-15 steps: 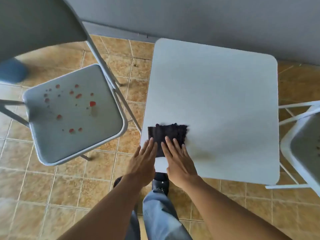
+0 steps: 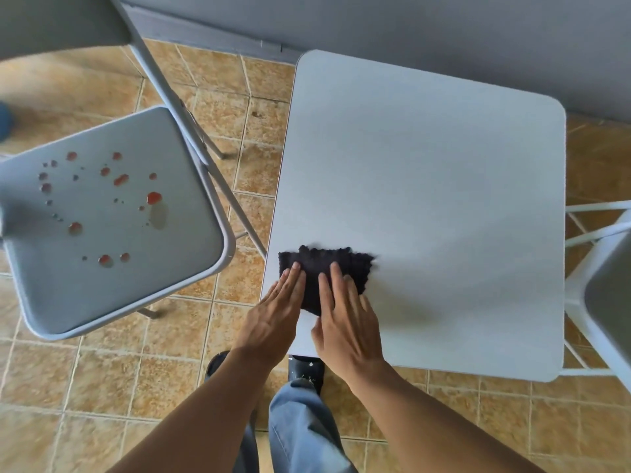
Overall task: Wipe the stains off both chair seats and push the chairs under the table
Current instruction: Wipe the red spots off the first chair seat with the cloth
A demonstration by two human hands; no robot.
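Risk, cloth: the dark cloth lies at the counter's 7 o'clock corner, close to the edge; a careless pull toward the body could drop it onto the tiled floor.
Risk, smearing: the drops look wet and raised, so one broad swipe would likely spread them or push them over the seat rim.
Risk, chair: it looks a light folding frame, so hard pressure on the seat might skid it across the tiles.
Left grip: released, fingers straight, flat on the cloth's left part.
Right grip: released, fingers straight, pressing the cloth's right part.
Stained chair: at the counter's 9 o'clock, pulled out, grey seat unwiped.
Stains: red-orange blobs and small dark specks scattered across the seat.
Second chair: at 3 o'clock, mostly cut off; its seat's condition cannot be told.
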